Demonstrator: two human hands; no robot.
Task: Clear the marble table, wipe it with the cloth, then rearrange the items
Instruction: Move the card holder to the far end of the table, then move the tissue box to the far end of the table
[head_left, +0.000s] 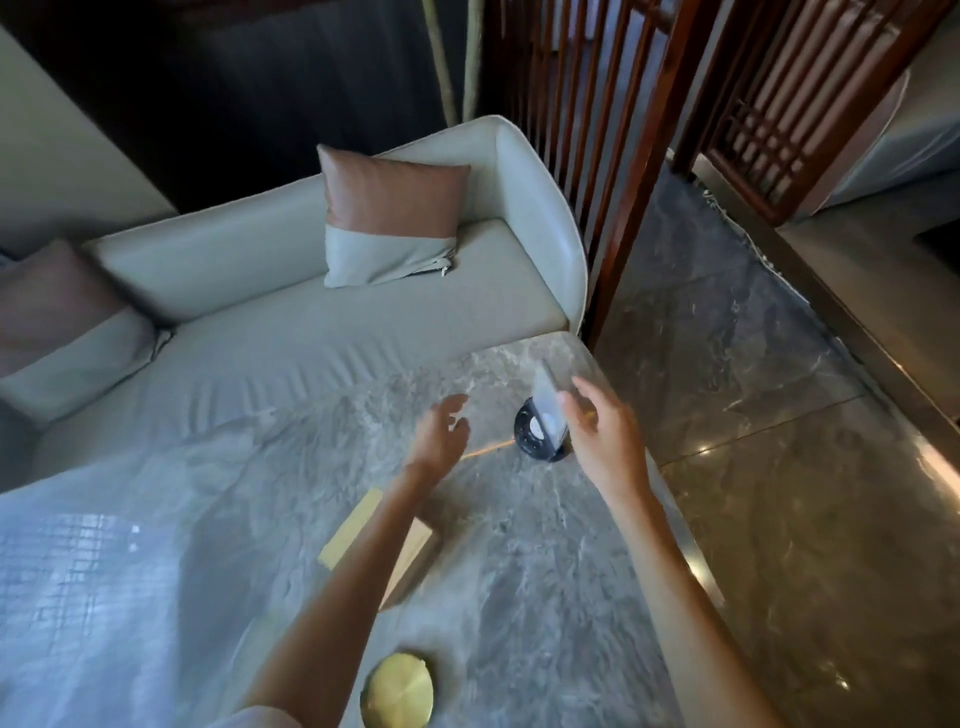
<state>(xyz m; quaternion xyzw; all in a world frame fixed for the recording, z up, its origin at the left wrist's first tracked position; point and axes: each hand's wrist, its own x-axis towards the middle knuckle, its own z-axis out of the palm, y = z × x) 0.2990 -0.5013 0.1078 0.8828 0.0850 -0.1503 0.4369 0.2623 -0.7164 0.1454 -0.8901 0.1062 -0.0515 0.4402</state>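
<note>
Marble table (519, 571): at one o'clock the right hand (605, 431) pinches a pale card (548, 397) above a dark dish (527, 434), probably clearing it; the left hand (441, 434) hovers open, ready.

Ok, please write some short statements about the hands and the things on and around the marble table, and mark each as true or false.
1. The left hand is open and holds nothing. True.
2. The gold round dish lies on the sofa. False: it lies on the marble table, at the near edge.
3. The right hand holds a pale flat card right by the dark round object. True.
4. The wooden box stands on the floor. False: it lies on the marble table, partly under the left forearm.
5. A two-coloured cushion leans against the sofa back. True.
</note>
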